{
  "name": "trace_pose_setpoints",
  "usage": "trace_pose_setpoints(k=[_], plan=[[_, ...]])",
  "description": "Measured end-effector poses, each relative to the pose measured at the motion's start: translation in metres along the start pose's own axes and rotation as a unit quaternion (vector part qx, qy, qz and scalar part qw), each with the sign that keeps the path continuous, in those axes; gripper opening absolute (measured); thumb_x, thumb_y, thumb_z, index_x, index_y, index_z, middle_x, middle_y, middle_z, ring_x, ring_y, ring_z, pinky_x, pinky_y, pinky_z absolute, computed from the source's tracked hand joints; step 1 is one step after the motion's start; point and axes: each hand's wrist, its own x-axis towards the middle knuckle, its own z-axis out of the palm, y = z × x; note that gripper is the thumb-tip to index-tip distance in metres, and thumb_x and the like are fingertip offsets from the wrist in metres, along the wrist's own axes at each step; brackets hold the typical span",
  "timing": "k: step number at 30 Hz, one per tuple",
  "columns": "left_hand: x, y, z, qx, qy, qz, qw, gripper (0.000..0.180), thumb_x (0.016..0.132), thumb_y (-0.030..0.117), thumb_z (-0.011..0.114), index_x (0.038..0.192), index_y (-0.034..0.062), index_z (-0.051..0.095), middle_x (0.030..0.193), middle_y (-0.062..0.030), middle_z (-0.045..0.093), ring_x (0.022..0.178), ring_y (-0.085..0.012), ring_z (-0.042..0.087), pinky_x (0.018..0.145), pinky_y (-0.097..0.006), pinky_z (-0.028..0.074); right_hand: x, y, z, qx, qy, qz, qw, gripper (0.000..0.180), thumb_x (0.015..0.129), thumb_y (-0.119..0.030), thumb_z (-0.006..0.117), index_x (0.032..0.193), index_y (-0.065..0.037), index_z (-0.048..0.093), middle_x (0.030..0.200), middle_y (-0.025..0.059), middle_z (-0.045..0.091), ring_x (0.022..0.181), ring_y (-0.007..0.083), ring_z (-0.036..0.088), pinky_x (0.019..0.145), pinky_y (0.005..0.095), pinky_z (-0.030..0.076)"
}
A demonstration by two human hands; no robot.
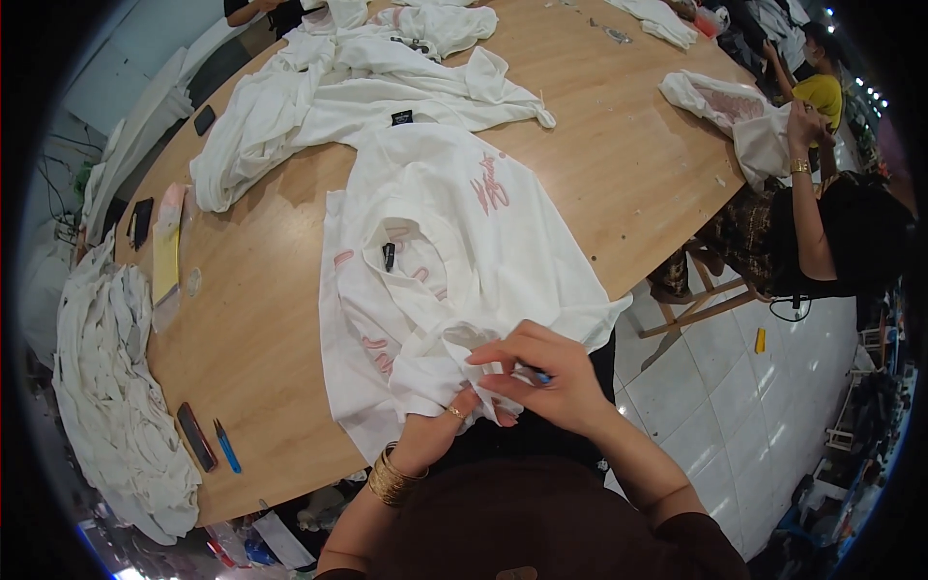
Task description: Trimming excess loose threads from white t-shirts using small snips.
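Observation:
A white sweatshirt (pixel 522 251) with pink lettering is spread on the table before me, its collar opening and a dark label facing up. My left hand (pixel 435 435) is closed on a bunched edge of the sweatshirt near my lap. Just to the right, my right hand (pixel 541 372) is curled over the same bunched cloth, thumb and forefinger close together. A small blue tool (pixel 543 378) shows partly between its fingers; the rest of it is hidden.
More white garments (pixel 348 92) lie piled at the far side of the wooden table (pixel 261 319). At left are a heap of white cloth (pixel 116 396), a phone (pixel 196 437), blue tweezer-like snips (pixel 227 446) and a yellow packet (pixel 166 256). A co-worker (pixel 831 227) sits at right handling a white garment.

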Motion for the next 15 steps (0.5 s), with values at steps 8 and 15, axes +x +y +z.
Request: trace_pose_setpoints(k=[8, 15], plan=[[0.001, 0.001, -0.004, 0.066, -0.035, -0.015, 0.997, 0.031, 0.086, 0.010, 0.047, 0.115, -0.0004, 0.046, 0.102, -0.0056, 0.055, 0.090, -0.0122, 0.052, 0.078, -0.025, 0.042, 0.009, 0.007, 0.007, -0.094, -0.023, 0.027, 0.995, 0.011, 0.076, -0.007, 0.062, 0.086, -0.004, 0.057, 0.075, 0.0054, 0.051, 0.065, 0.0155, 0.052, 0.060, 0.0237, 0.042], [0.009, 0.012, -0.005, 0.000, -0.101, -0.006, 0.995, 0.039, 0.092, 0.010, 0.034, 0.129, -0.0013, 0.035, 0.082, -0.0090, 0.061, 0.079, -0.0153, 0.059, 0.077, -0.025, 0.044, 0.000, 0.000, -0.043, 0.126, -0.044, 0.143, 0.981, 0.012, 0.084, -0.011, 0.054, 0.079, 0.000, 0.053, 0.074, 0.0004, 0.054, 0.064, 0.0080, 0.048, 0.064, 0.0218, 0.039]])
